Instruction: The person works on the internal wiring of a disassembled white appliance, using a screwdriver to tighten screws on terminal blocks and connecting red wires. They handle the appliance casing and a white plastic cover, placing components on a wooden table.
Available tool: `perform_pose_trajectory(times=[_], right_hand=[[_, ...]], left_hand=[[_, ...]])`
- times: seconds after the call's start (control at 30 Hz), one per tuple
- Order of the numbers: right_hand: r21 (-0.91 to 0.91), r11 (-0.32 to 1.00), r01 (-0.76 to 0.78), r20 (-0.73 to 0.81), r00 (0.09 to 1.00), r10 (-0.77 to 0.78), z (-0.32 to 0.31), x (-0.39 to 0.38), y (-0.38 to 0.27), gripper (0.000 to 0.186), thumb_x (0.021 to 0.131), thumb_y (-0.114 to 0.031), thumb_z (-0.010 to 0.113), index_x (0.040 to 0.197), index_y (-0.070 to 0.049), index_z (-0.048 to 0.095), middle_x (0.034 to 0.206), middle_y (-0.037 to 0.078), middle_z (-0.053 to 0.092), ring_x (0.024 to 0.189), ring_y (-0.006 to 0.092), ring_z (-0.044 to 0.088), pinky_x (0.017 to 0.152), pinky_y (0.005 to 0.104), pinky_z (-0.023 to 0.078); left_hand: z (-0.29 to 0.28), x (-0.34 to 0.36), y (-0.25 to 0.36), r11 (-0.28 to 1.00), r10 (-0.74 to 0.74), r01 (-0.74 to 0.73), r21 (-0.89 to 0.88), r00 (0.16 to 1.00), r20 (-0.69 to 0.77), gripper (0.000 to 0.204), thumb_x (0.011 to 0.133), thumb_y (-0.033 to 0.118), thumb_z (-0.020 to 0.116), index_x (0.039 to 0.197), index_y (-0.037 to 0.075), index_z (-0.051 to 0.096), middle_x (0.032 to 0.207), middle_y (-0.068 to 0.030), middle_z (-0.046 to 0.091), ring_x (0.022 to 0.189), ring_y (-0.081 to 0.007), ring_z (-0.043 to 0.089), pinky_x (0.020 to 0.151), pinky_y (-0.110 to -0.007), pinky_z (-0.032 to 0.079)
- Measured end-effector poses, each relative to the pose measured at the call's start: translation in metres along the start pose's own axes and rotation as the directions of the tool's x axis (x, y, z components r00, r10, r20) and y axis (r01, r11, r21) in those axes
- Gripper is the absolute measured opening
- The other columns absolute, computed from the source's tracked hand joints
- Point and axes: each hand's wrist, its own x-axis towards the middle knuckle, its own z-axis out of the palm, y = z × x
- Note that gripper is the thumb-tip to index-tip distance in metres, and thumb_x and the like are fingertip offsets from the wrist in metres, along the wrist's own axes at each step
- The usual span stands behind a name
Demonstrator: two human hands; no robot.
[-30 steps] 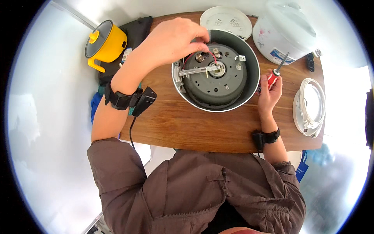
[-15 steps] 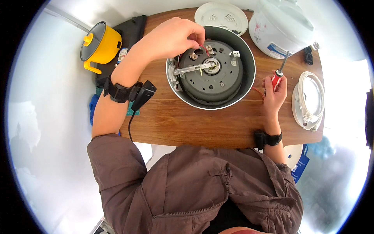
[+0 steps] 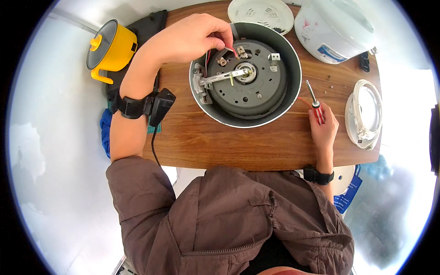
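Observation:
A round grey metal cooker housing [image 3: 289,87] lies open on the wooden table [image 3: 256,142], showing a dark plate, a metal lever and brackets inside. My left hand [image 3: 192,39] reaches over its far left rim and pinches red wires [image 3: 229,49] near a bracket. Right of the housing, my right hand [image 3: 323,126] rests on the table, shut on a red-handled screwdriver [image 3: 315,107] whose tip points away from me.
A white cooker body [image 3: 334,27] stands at the back right, a white perforated disc [image 3: 261,11] behind the housing, a white ring-shaped lid part [image 3: 364,112] at the right edge. Small screws [image 3: 327,85] lie loose nearby. A yellow pot [image 3: 110,48] sits left, off the table.
My left hand has stayed at the housing's far left rim, fingers closing on the red wires. My right hand with the screwdriver has shifted slightly right, away from the housing.

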Motion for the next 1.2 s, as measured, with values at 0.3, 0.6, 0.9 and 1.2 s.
perform_pose_trajectory(times=[0.3,0.6,0.9,1.2], right_hand=[[-0.174,0.956,0.237,0.135,0.967,-0.215,-0.015,-0.001,-0.009,0.035,0.08,-0.015,0.083,0.111,-0.005,0.07,0.088,0.01,0.065,0.084,0.0326,0.062,0.077,0.0424,0.051],[-0.315,0.915,0.253,0.122,0.967,-0.226,-0.019,-0.002,-0.004,0.037,0.08,-0.02,0.084,0.111,-0.004,0.071,0.092,0.011,0.064,0.086,0.0325,0.062,0.078,0.0429,0.051],[-0.308,0.915,0.26,0.123,0.965,-0.233,-0.018,-0.003,-0.002,0.035,0.081,-0.024,0.083,0.109,-0.005,0.072,0.092,0.01,0.062,0.089,0.0306,0.062,0.078,0.0421,0.051],[-0.37,0.923,0.103,0.019,0.995,-0.103,-0.03,-0.013,0.016,0.035,0.082,-0.026,0.083,0.109,-0.007,0.073,0.091,0.008,0.063,0.089,0.0298,0.062,0.079,0.0409,0.052]], left_hand=[[0.016,-0.031,-0.006,0.971,0.007,-0.069,-0.23,0.965,-0.261,0.01,0.096,0.006,0.069,0.103,0.0,0.07,0.092,-0.0015,0.069,0.085,-0.0108,0.062,0.081,-0.027,0.051],[0.048,-0.051,-0.004,0.944,-0.031,-0.124,-0.306,0.889,-0.457,0.009,0.09,-0.003,0.072,0.098,0.0,0.075,0.092,-0.0001,0.068,0.082,-0.0078,0.061,0.074,-0.024,0.049],[0.07,-0.046,-0.008,0.912,-0.009,-0.252,-0.325,0.777,-0.629,0.007,0.091,0.0,0.073,0.098,0.002,0.074,0.086,0.0036,0.065,0.073,-0.0046,0.05,0.064,-0.021,0.04],[0.071,-0.043,-0.015,0.853,-0.046,-0.308,-0.422,0.76,-0.648,0.008,0.097,-0.001,0.068,0.105,-0.002,0.069,0.093,0.0015,0.064,0.082,-0.0048,0.055,0.074,-0.02,0.044]])
